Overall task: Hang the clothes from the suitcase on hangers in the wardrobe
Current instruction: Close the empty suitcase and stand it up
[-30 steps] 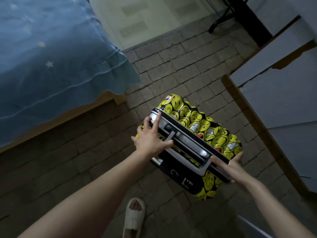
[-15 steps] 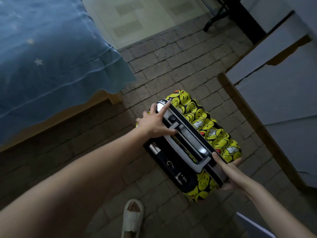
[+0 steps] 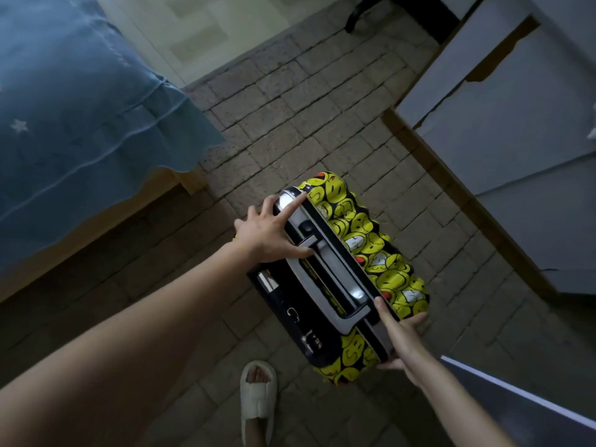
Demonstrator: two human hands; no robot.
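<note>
A closed suitcase (image 3: 361, 269) printed with yellow smiley faces stands on the brick-patterned floor (image 3: 306, 101) a little below and right of the middle of the frame, seen from above, so that its black top edge with the grey handle (image 3: 325, 269) faces the camera. The left hand (image 3: 267, 233) lies on the upper left end of that top edge, fingers spread and straight, the forefinger reaching to the grey corner and the thumb lying by the near end of the handle. The right hand (image 3: 400, 337) is at the lower right end: its thumb lies straight along the top edge, while the fingers reach round the yellow side, so it holds the corner of the case. A bed with a blue star-patterned cover (image 3: 80, 108) fills the upper left of the frame. Pale grey wardrobe doors (image 3: 516, 124) run down the right side. At the bottom centre a foot in a white slipper (image 3: 258, 401) stands on the floor, near the suitcase but apart from it. No clothes or hangers can be made out.
</note>
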